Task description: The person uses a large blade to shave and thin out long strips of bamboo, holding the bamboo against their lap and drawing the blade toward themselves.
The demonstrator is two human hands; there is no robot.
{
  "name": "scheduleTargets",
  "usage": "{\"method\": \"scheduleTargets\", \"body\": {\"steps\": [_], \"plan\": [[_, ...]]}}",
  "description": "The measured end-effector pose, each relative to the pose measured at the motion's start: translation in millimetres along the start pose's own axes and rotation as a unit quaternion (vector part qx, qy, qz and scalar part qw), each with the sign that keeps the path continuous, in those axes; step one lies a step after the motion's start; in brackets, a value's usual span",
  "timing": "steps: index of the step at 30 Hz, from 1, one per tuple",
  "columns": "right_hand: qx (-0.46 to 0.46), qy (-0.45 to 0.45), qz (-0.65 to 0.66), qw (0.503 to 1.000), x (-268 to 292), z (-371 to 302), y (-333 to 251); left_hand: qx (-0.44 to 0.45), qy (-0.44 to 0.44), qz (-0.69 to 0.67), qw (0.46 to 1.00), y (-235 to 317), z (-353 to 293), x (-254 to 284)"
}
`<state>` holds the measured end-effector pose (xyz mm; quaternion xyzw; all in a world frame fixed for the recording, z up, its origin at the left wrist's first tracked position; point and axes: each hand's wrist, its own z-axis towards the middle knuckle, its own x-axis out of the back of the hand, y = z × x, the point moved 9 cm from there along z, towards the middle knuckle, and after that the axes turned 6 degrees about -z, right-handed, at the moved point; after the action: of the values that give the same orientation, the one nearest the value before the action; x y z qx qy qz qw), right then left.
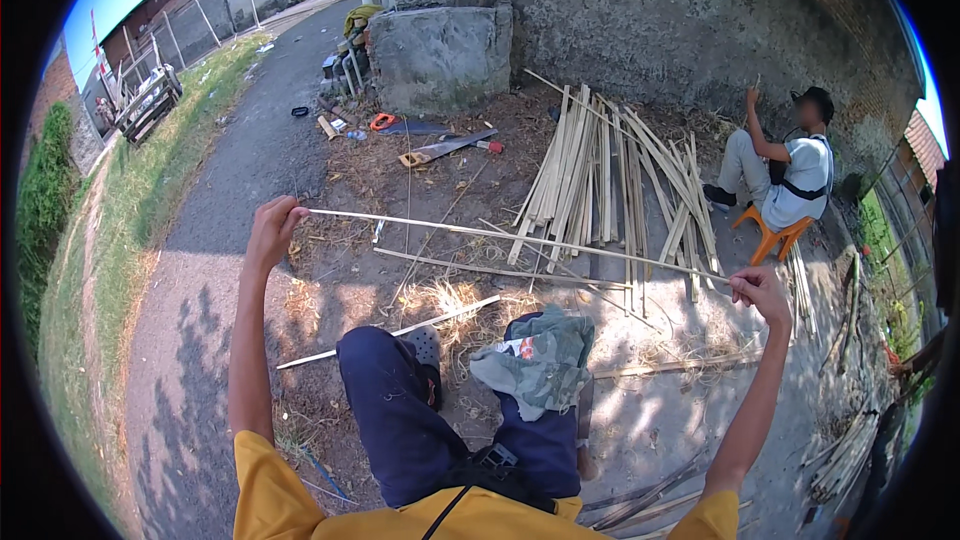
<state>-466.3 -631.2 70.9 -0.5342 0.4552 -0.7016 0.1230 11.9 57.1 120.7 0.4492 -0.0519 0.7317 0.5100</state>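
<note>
A long, thin bamboo strip (520, 237) stretches across in front of me, sloping slightly down to the right. Its left end is pinched in my left hand (272, 228), and my right hand (760, 294) grips the right end, both arms spread wide. Over my right knee lies a grey-green camouflage cloth (537, 365). Below the held strip, a pale bamboo slat (390, 332) rests on the ground beside my left leg, near some curly shavings (455, 306).
A large pile of bamboo strips (580, 170) lies ahead. Handsaws (447, 148) lie left of it, before a concrete block (440, 58). At the right, a person (795, 165) sits on an orange stool (772, 230) by the wall. More sticks (845, 455) lie at the lower right.
</note>
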Motion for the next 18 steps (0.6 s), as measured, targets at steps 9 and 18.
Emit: {"method": "scheduleTargets", "body": {"steps": [9, 18], "plan": [[0.030, 0.061, -0.014, 0.998, -3, 8, -15, 0.058, 0.032, 0.013, 0.998, 2, -1, 4], [0.041, 0.103, -0.026, 0.993, 0, 7, -8, 0.050, 0.058, 0.015, 0.997, 9, 8, 9]]}}
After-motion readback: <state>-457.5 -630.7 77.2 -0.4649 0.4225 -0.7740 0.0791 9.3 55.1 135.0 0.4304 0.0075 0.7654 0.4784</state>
